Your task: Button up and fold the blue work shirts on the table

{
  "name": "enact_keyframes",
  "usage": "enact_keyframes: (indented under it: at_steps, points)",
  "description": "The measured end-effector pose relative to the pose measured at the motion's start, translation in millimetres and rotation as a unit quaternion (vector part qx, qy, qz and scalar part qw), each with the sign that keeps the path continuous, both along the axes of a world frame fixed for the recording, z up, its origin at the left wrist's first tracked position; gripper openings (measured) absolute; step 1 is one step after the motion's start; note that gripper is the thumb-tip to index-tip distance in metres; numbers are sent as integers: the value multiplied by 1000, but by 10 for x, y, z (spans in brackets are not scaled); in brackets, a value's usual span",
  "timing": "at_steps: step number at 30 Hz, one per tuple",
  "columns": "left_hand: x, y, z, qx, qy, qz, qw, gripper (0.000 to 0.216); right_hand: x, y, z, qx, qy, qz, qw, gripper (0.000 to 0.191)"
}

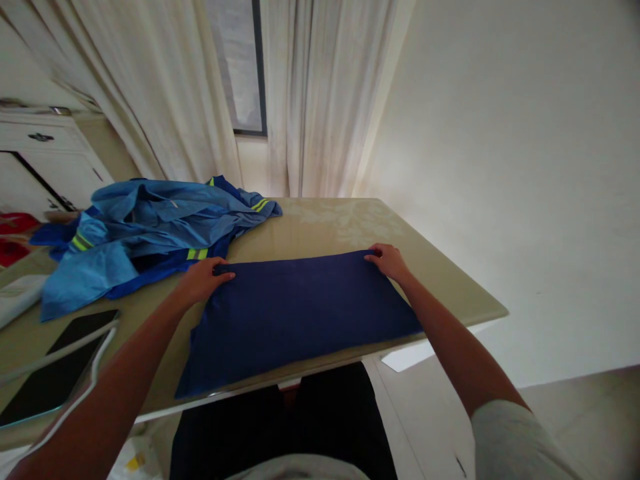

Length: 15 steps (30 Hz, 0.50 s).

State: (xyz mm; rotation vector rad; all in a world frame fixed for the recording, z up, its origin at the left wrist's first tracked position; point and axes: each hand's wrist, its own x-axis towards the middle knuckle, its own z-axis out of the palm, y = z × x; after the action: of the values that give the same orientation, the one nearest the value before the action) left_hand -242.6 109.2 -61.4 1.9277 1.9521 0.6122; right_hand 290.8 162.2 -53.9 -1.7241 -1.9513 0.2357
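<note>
Cloth [305, 310] lies between left fingers [225, 276] and right fingers [375, 259], far corners pinched.

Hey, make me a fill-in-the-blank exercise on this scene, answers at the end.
1. The left grip and right grip hold the ____ edge of the navy cloth.
2. Crumpled blue clothing lies to the ____ of that cloth.
3. The black-screened device lies on the ____.
4. Pale curtains hang beside the ____.

Answers: far; left; table; window.

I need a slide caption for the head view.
Left hand and right hand pinch a flat navy cloth on a beige table.
</note>
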Motion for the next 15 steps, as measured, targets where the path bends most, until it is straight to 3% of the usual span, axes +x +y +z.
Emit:
enact_keyframes:
  at_steps: [4,7,9,12,15]
  points:
    - [-11,32,-136,-24,43,-11,999,42,-145,6,-194,-27,7,-27,999,14]
    - [81,-258,-127,66,62,-12,996,58,-167,-165,-213,46,10,-52,998,34]
    - [245,-576,-110,107,52,-63,991,62,-252,-382,-155,104,-5,-44,994,41]
    - [534,-1079,-170,68,40,-211,974,63,-584,-887,-64,115,-24,65,991,44]
    - [678,-1424,-346,54,82,-279,955,69,-1026,-1471,-88,51,-74,286,954,72]
